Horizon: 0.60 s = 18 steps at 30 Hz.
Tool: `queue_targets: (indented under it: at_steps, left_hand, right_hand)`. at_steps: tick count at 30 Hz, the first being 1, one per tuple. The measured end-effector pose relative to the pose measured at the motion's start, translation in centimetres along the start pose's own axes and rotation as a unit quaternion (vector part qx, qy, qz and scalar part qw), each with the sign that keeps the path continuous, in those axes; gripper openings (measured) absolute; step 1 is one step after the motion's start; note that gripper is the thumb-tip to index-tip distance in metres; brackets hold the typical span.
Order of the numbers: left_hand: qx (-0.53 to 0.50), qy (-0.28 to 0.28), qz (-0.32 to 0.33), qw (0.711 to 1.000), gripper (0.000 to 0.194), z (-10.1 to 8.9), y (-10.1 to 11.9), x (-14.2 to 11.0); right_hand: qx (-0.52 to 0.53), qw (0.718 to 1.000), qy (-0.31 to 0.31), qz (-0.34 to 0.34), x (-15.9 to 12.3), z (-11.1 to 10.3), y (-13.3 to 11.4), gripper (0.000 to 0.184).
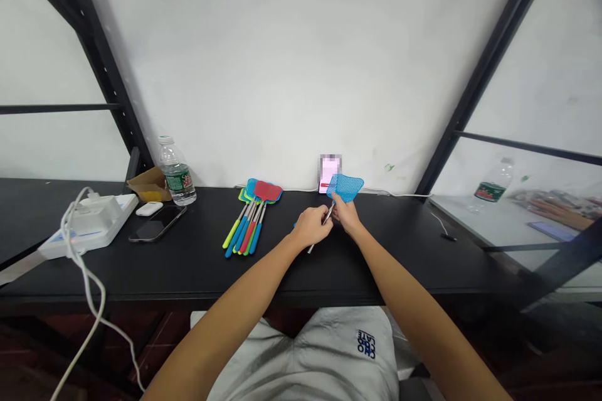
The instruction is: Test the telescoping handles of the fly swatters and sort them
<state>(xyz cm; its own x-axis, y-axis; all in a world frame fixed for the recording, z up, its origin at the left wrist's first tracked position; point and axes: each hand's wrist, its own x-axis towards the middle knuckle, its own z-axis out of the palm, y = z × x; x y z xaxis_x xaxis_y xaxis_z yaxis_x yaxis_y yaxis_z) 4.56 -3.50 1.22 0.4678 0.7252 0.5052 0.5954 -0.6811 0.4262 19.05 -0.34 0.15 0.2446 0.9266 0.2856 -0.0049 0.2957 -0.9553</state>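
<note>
Black desktop (188, 269), twelve o'clock: left hand (311, 226) and right hand (345, 213) seem closed on the metal handle (328, 214) of a blue fly swatter (347, 186); more swatters (251, 219) lie at eleven.

The held fly swatter (345, 187) — blue grid mesh; the pile of swatters (251, 219) — red, blue, yellow, green.
</note>
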Motion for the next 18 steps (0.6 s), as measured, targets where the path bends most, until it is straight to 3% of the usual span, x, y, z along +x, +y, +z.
queue_targets:
  at_steps: [5, 13, 18]
  left_hand:
    - [-0.015, 0.001, -0.021, 1.000, 0.014, 0.13, -0.08, 0.01]
    - [-0.050, 0.010, -0.071, 0.996, 0.026, 0.21, -0.40, 0.59]
    - [-0.053, 0.013, -0.085, 0.995, 0.025, 0.51, -0.61, 0.78]
  right_hand:
    - [0.079, 0.996, -0.006, 0.039, 0.09, 0.06, -0.14, 0.036]
    - [-0.023, 0.992, -0.111, 0.054, -0.63, 0.29, 0.43, 0.025]
    - [-0.029, 0.992, -0.117, 0.048, -0.64, 0.23, 0.40, 0.026]
